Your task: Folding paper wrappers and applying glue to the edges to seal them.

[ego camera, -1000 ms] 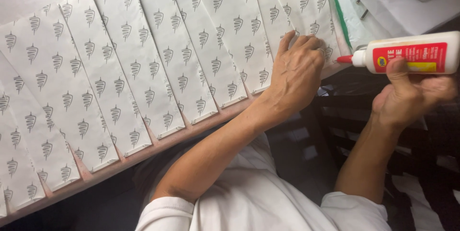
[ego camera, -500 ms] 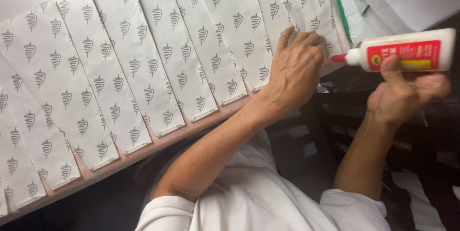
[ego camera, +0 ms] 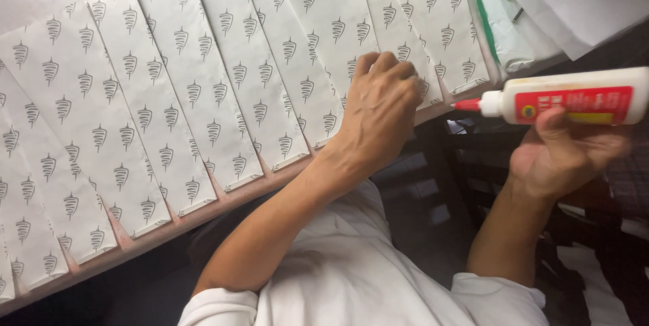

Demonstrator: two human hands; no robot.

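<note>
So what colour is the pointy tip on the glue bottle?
Red. The glue bottle has a red tip, shown in the head view.

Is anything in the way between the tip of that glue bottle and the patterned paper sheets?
Nothing visible. The glue bottle in the right hand points its red tip across an open gap at the sheets' edge; the left hand presses them just beside that line.

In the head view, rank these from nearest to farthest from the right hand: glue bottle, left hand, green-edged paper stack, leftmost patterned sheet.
1. Glue bottle: held in the right hand.
2. Green-edged paper stack: just above-left, on the table.
3. Left hand: further left, pressing on the sheets.
4. Leftmost patterned sheet: far left edge.
Items 2 and 3 are close.
</note>
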